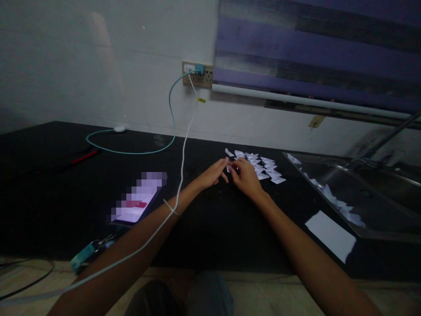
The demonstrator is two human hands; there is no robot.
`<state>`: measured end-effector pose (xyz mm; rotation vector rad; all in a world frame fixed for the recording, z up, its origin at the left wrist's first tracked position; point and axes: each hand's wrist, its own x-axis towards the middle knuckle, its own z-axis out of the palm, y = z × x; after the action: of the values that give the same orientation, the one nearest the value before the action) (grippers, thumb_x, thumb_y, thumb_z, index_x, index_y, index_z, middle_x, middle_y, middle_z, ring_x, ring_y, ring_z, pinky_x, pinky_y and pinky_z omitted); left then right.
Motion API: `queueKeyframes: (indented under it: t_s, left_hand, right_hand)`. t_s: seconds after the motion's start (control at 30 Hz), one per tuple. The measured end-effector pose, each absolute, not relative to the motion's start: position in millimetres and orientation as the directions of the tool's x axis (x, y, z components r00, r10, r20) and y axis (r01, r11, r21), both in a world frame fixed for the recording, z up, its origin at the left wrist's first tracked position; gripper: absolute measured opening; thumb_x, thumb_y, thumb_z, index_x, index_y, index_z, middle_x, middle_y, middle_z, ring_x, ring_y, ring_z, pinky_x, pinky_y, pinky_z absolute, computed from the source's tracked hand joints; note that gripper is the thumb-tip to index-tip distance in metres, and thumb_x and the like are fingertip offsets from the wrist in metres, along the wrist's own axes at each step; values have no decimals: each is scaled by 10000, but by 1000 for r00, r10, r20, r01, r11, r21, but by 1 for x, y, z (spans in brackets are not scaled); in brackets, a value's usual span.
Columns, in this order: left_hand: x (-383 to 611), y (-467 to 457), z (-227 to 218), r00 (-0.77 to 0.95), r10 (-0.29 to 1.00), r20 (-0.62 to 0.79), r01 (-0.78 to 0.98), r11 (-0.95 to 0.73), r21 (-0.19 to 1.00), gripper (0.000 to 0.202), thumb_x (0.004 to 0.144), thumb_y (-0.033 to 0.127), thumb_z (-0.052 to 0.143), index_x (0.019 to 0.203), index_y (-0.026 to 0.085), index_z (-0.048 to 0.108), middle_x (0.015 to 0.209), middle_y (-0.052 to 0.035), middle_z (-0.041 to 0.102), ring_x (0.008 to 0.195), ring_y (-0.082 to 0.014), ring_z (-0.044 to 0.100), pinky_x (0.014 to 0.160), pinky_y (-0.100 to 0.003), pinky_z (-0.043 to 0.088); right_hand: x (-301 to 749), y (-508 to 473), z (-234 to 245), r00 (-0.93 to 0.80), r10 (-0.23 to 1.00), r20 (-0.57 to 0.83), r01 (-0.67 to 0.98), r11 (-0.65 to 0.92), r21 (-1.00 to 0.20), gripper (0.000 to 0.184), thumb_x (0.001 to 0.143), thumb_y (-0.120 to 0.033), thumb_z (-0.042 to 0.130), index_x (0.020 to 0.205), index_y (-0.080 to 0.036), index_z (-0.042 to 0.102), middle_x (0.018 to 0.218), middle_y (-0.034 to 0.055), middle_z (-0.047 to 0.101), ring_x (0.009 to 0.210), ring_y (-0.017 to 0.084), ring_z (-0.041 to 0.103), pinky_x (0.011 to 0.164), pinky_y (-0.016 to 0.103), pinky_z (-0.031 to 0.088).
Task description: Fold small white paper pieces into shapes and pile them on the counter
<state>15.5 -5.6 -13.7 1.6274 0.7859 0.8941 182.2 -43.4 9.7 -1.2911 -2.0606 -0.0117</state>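
Both my hands meet near the middle of a black counter. My left hand and my right hand pinch a small white paper piece between their fingertips. Just beyond them lies a cluster of several small white folded paper pieces. A white cable drapes over my left forearm.
A phone with a lit screen lies at the left of my left arm. A teal cable loops from a wall outlet. A steel sink at the right holds paper scraps. A white sheet lies by the counter's front edge.
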Motion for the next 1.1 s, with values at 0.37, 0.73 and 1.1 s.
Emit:
queueKeyframes:
  t_s: [0.37, 0.73, 1.1]
  left_hand:
    - [17, 1, -12, 251, 957, 142, 95, -171, 981, 395, 1069, 506, 333, 915, 190, 514, 656, 44, 505, 469, -77, 449, 455, -199, 324]
    - [13, 7, -21, 370, 910, 189, 122, -249, 961, 409, 1059, 474, 362, 869, 175, 566, 629, 38, 525, 474, -83, 463, 487, -224, 346]
    - [10, 8, -23, 446, 875, 190, 65, -244, 968, 398, 1062, 431, 369, 861, 161, 581, 610, 47, 528, 457, -72, 462, 482, -214, 337]
  right_hand:
    - [199, 47, 34, -452, 768, 453, 813, 564, -145, 220, 826, -69, 536, 888, -161, 726, 952, 132, 671, 873, 251, 625, 787, 372, 491]
    - [176, 126, 34, -393, 912, 118, 916, 399, -41, 221, 774, -102, 673, 918, -107, 840, 876, 144, 808, 834, 243, 743, 743, 303, 508]
    - [199, 116, 94, -457, 867, 197, 885, 465, 8, 255, 844, -127, 634, 1018, -87, 816, 958, 157, 799, 854, 233, 727, 807, 346, 527]
